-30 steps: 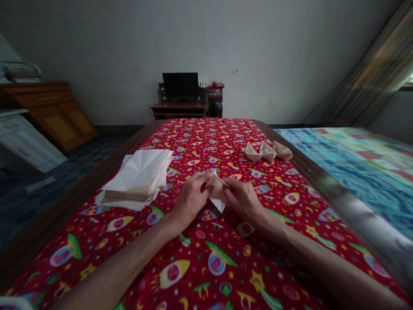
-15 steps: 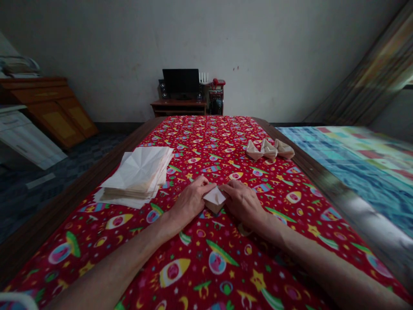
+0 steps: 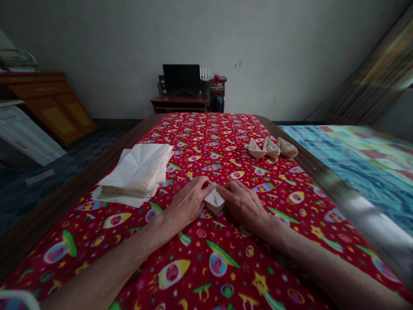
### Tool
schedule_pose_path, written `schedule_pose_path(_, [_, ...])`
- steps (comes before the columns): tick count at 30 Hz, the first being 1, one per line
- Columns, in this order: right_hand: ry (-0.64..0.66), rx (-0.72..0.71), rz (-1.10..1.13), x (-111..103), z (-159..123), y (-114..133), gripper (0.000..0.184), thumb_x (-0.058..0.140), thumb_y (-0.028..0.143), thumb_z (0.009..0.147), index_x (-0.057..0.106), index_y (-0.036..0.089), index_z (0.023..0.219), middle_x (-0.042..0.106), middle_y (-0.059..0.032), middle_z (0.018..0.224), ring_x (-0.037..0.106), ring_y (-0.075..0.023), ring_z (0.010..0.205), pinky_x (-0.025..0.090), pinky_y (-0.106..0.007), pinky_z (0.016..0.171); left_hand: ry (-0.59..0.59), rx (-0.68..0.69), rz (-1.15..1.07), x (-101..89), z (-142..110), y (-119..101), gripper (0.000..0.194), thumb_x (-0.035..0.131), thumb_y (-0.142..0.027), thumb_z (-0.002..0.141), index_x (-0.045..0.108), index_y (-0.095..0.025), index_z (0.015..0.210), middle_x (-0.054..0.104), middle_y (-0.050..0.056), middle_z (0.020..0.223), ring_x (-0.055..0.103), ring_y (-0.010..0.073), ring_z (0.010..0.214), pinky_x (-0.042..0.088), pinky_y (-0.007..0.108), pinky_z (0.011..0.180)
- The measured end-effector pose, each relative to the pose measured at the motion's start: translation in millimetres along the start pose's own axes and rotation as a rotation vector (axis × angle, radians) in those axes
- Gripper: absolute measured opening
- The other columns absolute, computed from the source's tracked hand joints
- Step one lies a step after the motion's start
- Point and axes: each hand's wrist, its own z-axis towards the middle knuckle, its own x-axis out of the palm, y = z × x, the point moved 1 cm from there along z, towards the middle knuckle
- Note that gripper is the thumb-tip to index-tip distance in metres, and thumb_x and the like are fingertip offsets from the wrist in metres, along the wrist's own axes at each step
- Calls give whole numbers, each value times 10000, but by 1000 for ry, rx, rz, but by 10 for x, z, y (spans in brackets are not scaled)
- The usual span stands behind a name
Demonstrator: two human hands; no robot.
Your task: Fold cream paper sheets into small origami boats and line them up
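A small piece of folded white paper (image 3: pixel 215 201) rests on the red patterned cloth in front of me, its pointed end toward me. My left hand (image 3: pixel 193 196) grips its left side, thumb along the top edge. On the other side my right hand (image 3: pixel 240 200) pinches the right edge, and both thumbs meet near the far corner. A stack of creased white paper sheets (image 3: pixel 137 168) lies to the left. Folded paper shapes (image 3: pixel 271 148), three in a row, stand at the far right of the cloth.
The red cloth (image 3: pixel 213 129) covers a table with a dark wooden edge (image 3: pixel 314 176). Beyond it a monitor (image 3: pixel 181 76) stands on a small desk. A bed with a blue cover (image 3: pixel 338 159) is at right, a wooden cabinet (image 3: pixel 58 107) at left.
My thumbs have shifted slightly on the paper, the right one farther over its far corner. The folded paper stays in nearly the same place. The view has tilted a little.
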Motion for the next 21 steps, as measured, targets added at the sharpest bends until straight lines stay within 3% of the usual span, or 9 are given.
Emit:
schedule_pose_path(14, [16, -32, -44, -29, 5, 25, 146, 462, 199, 917, 596, 202, 975, 559, -49, 884, 484, -165, 779, 219, -275, 513, 119, 28, 69, -100, 13, 9, 396, 496, -108, 807, 476, -183, 1195, 473, 95, 1183, 471, 244, 1071, 464, 402, 915])
schedule_pose_path(21, [8, -34, -7, -24, -22, 2, 159, 458, 178, 918, 602, 193, 984, 565, -49, 892, 482, -159, 794, 275, -265, 557, 82, 47, 118, -104, -15, -17, 351, 504, -131, 840, 481, -176, 1187, 503, 91, 1190, 481, 243, 1069, 463, 387, 886])
